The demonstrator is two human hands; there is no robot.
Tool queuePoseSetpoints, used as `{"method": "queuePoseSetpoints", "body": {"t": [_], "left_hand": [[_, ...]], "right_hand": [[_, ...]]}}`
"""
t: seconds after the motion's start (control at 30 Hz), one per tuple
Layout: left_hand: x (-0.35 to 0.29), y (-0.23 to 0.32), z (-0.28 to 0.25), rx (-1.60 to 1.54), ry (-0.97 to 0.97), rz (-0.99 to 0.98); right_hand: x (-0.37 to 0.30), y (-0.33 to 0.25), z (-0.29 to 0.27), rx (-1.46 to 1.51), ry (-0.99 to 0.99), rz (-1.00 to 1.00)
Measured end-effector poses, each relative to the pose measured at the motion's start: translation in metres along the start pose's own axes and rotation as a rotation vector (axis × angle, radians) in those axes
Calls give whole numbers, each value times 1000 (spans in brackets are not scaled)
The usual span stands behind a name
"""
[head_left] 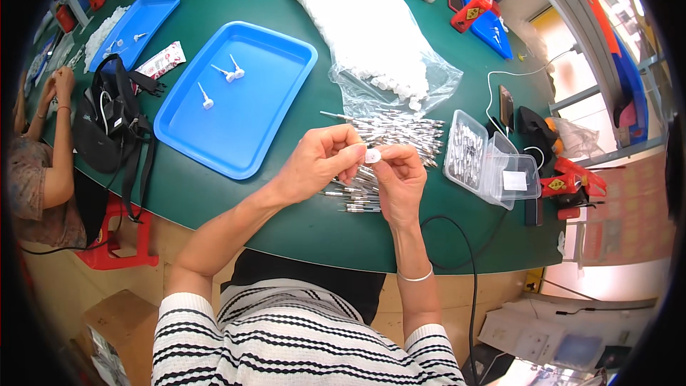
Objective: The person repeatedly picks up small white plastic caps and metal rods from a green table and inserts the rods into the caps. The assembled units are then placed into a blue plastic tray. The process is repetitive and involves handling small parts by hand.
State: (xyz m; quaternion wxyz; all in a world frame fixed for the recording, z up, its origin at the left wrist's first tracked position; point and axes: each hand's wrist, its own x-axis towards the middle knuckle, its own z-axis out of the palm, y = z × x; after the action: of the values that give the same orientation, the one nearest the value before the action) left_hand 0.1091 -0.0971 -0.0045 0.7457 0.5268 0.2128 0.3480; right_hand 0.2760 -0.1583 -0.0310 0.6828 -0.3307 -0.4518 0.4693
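Note:
My right hand pinches a small round white plastic cap between thumb and finger. Close against it, my left hand has its thumb and fingers pressed together; whatever lies in that pinch is too small and hidden to make out. Beneath both hands spreads a loose pile of thin metal pins. Beyond the pile, a big clear bag of white plastic caps lies with its mouth toward me. Left of my hands, a blue tray carries a few white caps with thin shafts.
An open clear plastic box of metal pins stands to the right, near a phone on a cable. A red bottle stands far right. Leftward are a black bag, a second blue tray and another person's hands.

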Motion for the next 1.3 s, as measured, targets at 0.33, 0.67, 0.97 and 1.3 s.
{"method": "queuePoseSetpoints", "body": {"t": [0.33,0.67,0.97,1.3], "left_hand": [[-3,-4,6,21,124,102],[-4,-4,10,292,145,305],[-4,-9,12,430,215,400],[-3,-12,11,460,209,444]], "right_hand": [[1,3,-5,172,24,59],[1,1,-3,80,42,20],[2,0,-1,138,19,52],[1,-1,-2,232,-7,109]]}}
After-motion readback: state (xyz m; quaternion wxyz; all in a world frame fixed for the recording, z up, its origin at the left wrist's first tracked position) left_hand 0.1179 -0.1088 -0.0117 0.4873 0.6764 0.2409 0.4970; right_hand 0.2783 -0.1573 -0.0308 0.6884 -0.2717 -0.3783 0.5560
